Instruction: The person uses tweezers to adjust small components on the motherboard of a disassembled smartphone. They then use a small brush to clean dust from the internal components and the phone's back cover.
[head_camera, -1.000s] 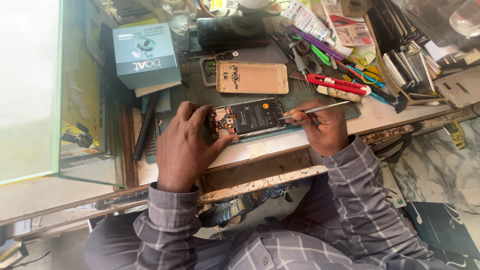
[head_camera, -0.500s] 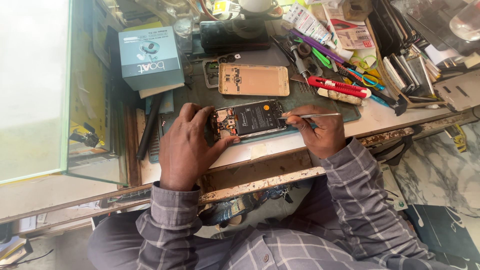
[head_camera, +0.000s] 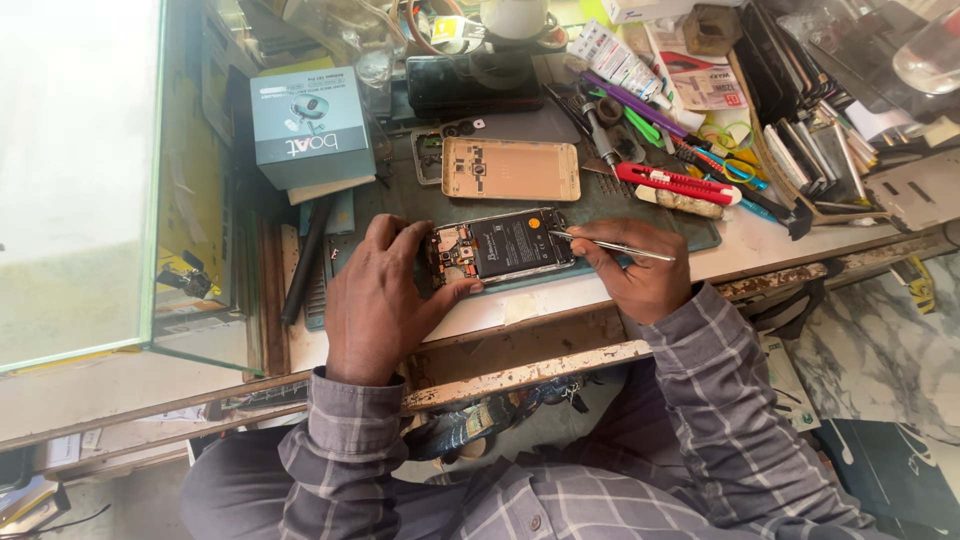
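Our left hand (head_camera: 385, 290) still clamps the near-left end of the opened phone (head_camera: 503, 246), fingers curled over its circuit-board end, pinning it to the dark mat (head_camera: 640, 205) at the near edge of the desk (head_camera: 770, 245). Our right hand (head_camera: 632, 270) pinches metal tweezers (head_camera: 610, 246), and against a second ago they lie lower and flatter, the tip now at the phone's right end by the battery. Just beyond lies the gold back cover (head_camera: 510, 168), with a red utility knife (head_camera: 672, 182) to its right.
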